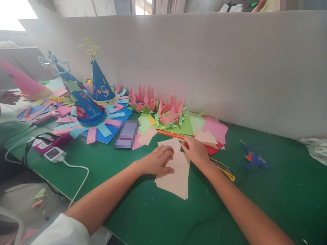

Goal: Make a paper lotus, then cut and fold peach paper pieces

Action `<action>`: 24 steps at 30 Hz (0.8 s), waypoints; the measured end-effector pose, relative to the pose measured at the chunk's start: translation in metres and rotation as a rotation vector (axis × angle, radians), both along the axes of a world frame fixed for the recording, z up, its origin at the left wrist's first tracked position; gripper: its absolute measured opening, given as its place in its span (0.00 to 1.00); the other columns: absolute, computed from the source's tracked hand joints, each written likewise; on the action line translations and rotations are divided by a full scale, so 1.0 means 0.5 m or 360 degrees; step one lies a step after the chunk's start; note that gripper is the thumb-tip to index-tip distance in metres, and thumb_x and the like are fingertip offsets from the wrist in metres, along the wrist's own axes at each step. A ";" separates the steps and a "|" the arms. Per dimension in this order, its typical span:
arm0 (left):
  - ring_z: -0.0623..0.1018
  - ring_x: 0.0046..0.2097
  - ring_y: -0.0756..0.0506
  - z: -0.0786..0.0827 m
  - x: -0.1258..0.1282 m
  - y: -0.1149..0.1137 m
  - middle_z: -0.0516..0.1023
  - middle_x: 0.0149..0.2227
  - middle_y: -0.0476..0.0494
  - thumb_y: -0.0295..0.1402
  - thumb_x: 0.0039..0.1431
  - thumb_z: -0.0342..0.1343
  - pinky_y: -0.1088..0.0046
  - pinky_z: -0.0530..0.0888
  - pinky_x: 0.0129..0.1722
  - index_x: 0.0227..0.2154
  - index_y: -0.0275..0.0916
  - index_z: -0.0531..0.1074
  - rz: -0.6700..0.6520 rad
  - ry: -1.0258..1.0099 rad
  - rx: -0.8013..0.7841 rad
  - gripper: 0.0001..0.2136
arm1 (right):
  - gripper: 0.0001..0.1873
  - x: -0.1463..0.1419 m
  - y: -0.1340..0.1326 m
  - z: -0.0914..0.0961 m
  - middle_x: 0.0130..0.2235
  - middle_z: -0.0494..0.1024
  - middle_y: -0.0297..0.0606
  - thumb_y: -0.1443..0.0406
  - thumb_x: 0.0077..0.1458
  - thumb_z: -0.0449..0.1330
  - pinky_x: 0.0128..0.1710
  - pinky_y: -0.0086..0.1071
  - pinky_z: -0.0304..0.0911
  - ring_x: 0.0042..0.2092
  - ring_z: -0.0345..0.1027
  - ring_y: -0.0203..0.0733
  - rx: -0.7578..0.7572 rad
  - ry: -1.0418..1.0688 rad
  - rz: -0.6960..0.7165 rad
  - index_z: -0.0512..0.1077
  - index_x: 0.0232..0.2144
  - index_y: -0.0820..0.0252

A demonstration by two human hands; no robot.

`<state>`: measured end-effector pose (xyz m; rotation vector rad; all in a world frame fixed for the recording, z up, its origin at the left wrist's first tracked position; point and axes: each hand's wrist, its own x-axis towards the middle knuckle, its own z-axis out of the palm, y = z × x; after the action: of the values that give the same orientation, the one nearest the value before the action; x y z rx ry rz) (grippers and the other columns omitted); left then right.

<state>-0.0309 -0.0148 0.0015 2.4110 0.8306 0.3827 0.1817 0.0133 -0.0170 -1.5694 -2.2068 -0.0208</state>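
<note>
Pale pink sheets of paper [176, 182] lie in a small, slightly fanned stack on the green table. My left hand [159, 160] rests on the stack's left side, thumb apart from the curved fingers. At the upper right edge, my right hand [196, 151] pinches the paper between thumb and fingertips. Beside my right wrist lies a yellow-and-black utility knife [226, 170], partly covered by the arm. Just beyond my hands are a pale pink paper piece [147, 136] and a pile of coloured paper [216, 130].
Pink paper crowns [170, 110] stand against the grey partition [217, 68]. Blue cone hats [89, 107] and a phone [126, 135] are to the left. A white cable [85, 173] crosses the table edge. A blue glue gun [255, 160] sits right. Another person's hand [9, 97] shows far left.
</note>
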 end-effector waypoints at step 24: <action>0.66 0.49 0.41 -0.074 0.006 0.038 0.55 0.50 0.35 0.43 0.40 0.66 0.59 0.70 0.45 0.50 0.41 0.49 0.0935 -0.0864 0.0051 0.38 | 0.09 -0.020 -0.012 0.010 0.35 0.73 0.40 0.64 0.58 0.53 0.41 0.40 0.59 0.40 0.66 0.46 0.0041 0.0295 0.0393 0.72 0.36 0.56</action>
<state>-0.0279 0.0045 -0.0354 1.8884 1.2479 1.2126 0.1718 0.0072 -0.0118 -1.2226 -2.2254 0.1621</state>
